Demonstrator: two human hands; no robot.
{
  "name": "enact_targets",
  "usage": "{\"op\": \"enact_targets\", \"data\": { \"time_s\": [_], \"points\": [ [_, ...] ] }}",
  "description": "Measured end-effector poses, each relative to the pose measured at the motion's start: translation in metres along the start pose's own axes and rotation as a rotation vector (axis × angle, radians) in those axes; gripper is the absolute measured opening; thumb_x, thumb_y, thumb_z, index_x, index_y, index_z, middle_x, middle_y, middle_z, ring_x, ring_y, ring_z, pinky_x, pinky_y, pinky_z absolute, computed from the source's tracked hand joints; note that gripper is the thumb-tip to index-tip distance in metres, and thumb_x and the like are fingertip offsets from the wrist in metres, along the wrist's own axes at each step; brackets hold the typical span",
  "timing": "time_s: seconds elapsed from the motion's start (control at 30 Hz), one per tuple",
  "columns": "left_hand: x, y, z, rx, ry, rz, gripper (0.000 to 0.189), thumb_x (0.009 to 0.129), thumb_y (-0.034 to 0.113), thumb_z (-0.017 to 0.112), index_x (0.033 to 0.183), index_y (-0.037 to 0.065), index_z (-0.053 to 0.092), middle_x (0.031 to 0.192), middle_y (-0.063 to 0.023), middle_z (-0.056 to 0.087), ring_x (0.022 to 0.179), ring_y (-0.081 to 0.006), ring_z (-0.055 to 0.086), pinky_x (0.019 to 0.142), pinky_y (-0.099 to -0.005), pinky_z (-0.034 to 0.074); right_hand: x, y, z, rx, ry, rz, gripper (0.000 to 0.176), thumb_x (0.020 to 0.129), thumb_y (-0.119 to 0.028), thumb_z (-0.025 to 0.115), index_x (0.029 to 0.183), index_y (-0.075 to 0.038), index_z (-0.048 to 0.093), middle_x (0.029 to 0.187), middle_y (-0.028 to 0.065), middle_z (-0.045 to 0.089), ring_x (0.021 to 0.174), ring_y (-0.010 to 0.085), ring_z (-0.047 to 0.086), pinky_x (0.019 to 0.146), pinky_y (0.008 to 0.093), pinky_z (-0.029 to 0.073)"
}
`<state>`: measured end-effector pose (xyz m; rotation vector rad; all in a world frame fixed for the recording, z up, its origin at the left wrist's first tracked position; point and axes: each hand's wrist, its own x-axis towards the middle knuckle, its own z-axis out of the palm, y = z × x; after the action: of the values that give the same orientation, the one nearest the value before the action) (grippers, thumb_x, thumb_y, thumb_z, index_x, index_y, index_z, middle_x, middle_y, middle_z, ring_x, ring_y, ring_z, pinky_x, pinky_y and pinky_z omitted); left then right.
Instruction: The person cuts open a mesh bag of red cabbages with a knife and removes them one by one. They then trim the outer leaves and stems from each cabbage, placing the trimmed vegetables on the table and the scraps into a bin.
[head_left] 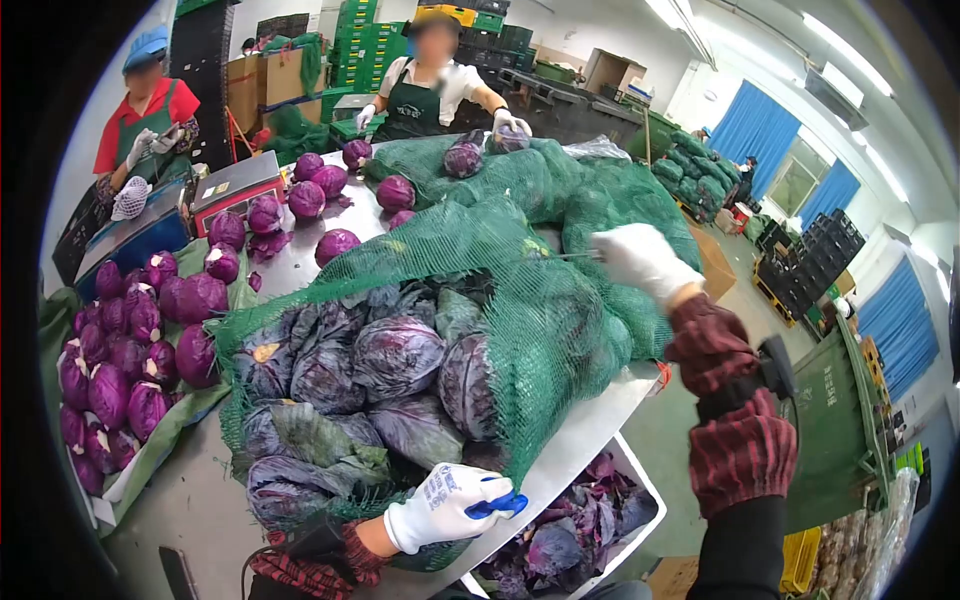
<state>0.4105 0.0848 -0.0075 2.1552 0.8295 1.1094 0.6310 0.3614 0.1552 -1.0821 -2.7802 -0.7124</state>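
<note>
A green mesh bag (545,330) lies cut or torn open on the table, its near side spread wide around several dark, leafy red cabbages (400,358). My left hand (445,508), in a white glove with blue fingertips, is closed at the bag's lower edge and pinches the mesh. Farther back on the right, my right hand (645,262), in a white glove, is closed around a thin, knife-like blade (565,256) that points left over the mesh. The blade's handle is hidden in my fingers.
Trimmed purple cabbages (120,350) fill a lined container at left; others sit on the metal table (190,480). Below the right table edge, a white bin (648,500) holds loose leaves. Two co-workers (425,95) stand across the table. More full mesh bags (640,220) lie behind.
</note>
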Motion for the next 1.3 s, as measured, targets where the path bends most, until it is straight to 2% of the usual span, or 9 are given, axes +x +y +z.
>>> {"op": "enact_targets", "data": {
  "time_s": [0.2,0.37,0.57,0.83,0.93,0.97,1.03,1.17,1.3],
  "points": [
    [-0.005,0.001,-0.006,-0.003,-0.087,0.102,0.019,0.072,0.012,0.068,0.086,0.004,0.059,0.07,-0.0105,0.056,0.063,-0.0322,0.057,0.055,-0.0384,0.045,0.012,0.043,0.048,-0.181,-0.026,-0.063,0.008,0.077,-0.011,0.06,0.082,-0.009,0.066,0.078,0.0156,0.065,0.078,0.0345,0.066,0.068,0.0436,0.053],
    [-0.013,-0.003,0.015,-0.017,-0.253,0.192,0.018,0.077,0.014,0.066,0.092,0.01,0.056,0.074,-0.0062,0.057,0.067,-0.0277,0.06,0.058,-0.0352,0.048,-0.092,0.15,0.053,-0.42,-0.353,0.458,0.015,0.078,-0.016,0.061,0.087,-0.008,0.071,0.084,0.0154,0.069,0.083,0.0337,0.067,0.072,0.0448,0.053],
    [-0.013,-0.006,0.022,0.022,-0.214,0.216,0.018,0.078,0.018,0.065,0.093,0.014,0.057,0.072,-0.0051,0.056,0.063,-0.028,0.058,0.055,-0.0355,0.046,-0.085,0.083,0.068,0.022,-0.13,0.391,0.017,0.082,-0.017,0.054,0.09,-0.013,0.069,0.085,0.0161,0.067,0.084,0.0378,0.065,0.074,0.0451,0.052],
    [-0.013,-0.008,0.017,-0.021,-0.182,0.252,0.019,0.077,0.017,0.064,0.093,0.012,0.057,0.074,-0.0056,0.057,0.065,-0.0281,0.059,0.056,-0.0366,0.047,-0.117,0.078,0.086,-0.051,-0.38,0.493,0.021,0.078,-0.009,0.056,0.092,-0.007,0.071,0.091,0.0215,0.067,0.092,0.0361,0.066,0.081,0.0429,0.052],
    [-0.008,-0.001,0.021,0.047,-0.388,0.325,0.014,0.078,0.017,0.064,0.088,0.015,0.055,0.068,-0.004,0.054,0.06,-0.0261,0.057,0.053,-0.0354,0.046,-0.151,0.083,0.07,0.181,-0.097,1.194,0.02,0.078,-0.009,0.057,0.092,-0.006,0.071,0.091,0.0207,0.068,0.092,0.0342,0.067,0.081,0.0415,0.052],
    [-0.009,-0.001,0.022,0.06,-0.395,0.331,0.014,0.078,0.018,0.064,0.088,0.015,0.055,0.068,-0.0038,0.053,0.059,-0.0257,0.057,0.052,-0.0353,0.046,-0.162,0.094,0.07,0.176,-0.089,1.203,0.02,0.078,-0.009,0.057,0.092,-0.006,0.071,0.091,0.0207,0.068,0.092,0.0342,0.067,0.081,0.0415,0.052],
    [-0.008,-0.003,0.027,0.065,-0.39,0.337,0.014,0.078,0.018,0.064,0.088,0.015,0.054,0.067,-0.0036,0.053,0.058,-0.0253,0.057,0.051,-0.0352,0.045,-0.179,0.112,0.068,-0.179,-0.495,0.671,0.021,0.081,-0.014,0.055,0.092,-0.005,0.07,0.092,0.0208,0.068,0.091,0.0357,0.067,0.079,0.0426,0.053],
    [-0.009,-0.004,0.031,0.113,-0.425,0.349,0.015,0.076,0.017,0.064,0.087,0.015,0.053,0.066,-0.0037,0.052,0.059,-0.0259,0.057,0.051,-0.0363,0.045,-0.138,0.059,0.06,0.068,-0.175,0.684,0.021,0.084,-0.017,0.055,0.092,-0.005,0.071,0.094,0.0207,0.068,0.088,0.0372,0.067,0.076,0.0444,0.053],
    [-0.01,-0.003,0.026,0.206,-0.444,0.328,0.016,0.074,0.017,0.063,0.085,0.015,0.051,0.067,-0.0042,0.052,0.059,-0.0269,0.057,0.051,-0.0372,0.045,-0.127,0.027,0.087,0.084,-0.306,0.641,0.02,0.083,-0.016,0.057,0.092,-0.005,0.071,0.092,0.0207,0.068,0.089,0.0366,0.066,0.078,0.0435,0.053]
  ]
}}
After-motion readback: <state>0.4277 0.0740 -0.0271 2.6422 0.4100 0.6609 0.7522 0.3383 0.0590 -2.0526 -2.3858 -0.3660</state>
